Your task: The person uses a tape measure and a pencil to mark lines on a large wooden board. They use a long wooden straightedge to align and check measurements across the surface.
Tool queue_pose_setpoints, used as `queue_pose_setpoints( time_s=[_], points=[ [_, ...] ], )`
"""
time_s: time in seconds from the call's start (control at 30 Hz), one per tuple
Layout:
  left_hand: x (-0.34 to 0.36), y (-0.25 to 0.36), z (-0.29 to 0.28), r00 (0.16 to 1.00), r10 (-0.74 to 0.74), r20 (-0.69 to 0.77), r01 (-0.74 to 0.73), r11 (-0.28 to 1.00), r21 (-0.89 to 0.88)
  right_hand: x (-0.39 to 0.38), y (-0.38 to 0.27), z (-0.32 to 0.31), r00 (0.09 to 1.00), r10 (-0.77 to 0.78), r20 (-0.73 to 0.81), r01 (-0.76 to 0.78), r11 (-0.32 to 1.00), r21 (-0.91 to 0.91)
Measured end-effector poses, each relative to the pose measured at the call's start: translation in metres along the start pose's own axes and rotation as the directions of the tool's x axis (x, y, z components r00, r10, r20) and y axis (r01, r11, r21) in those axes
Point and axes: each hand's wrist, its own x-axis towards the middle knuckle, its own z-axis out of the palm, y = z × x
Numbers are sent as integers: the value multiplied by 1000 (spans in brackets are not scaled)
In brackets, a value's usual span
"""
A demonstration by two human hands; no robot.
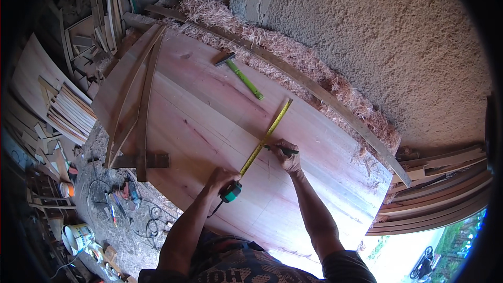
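Note:
A broad pale-pink wooden panel [209, 110] lies before me. Across it stretches the yellow blade of a tape measure [230, 192], whose green and black case sits by the near edge. My left hand [222, 179] is closed at the case, where the blade comes out. Beside the blade's middle, my right hand [286, 157] is closed around a dark, slim marking tool, a pen or pencil; its tip points at the blade. Faint lines show on the wood near both hands. Farther off on the panel rests a hammer [242, 76] with a green handle.
A wooden triangular frame [144, 105] lies on the panel's left end. Along the far edge runs a long batten [293, 71], with wood shavings [225, 15] heaped against the wall. Stacked boards [435, 183] stand right; cables, tools and a white bucket [78, 237] are on the floor at left.

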Motion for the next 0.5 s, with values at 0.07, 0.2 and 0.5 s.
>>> queue_pose_setpoints(
  time_s=[0.07,0.2,0.5],
  points=[
    [-1,3,1,1000,-11,-4,11,1000,12,0,1,-2,1000,-17,-2,17,1000,-14],
    [-6,8,1,1000,-8,-20,9,999,47,5,7,0,998,-25,-56,32,992,125],
    [-6,11,2,998,8,-57,0,990,139,88,26,-64,956,184,-228,-101,938,332]
  ],
)
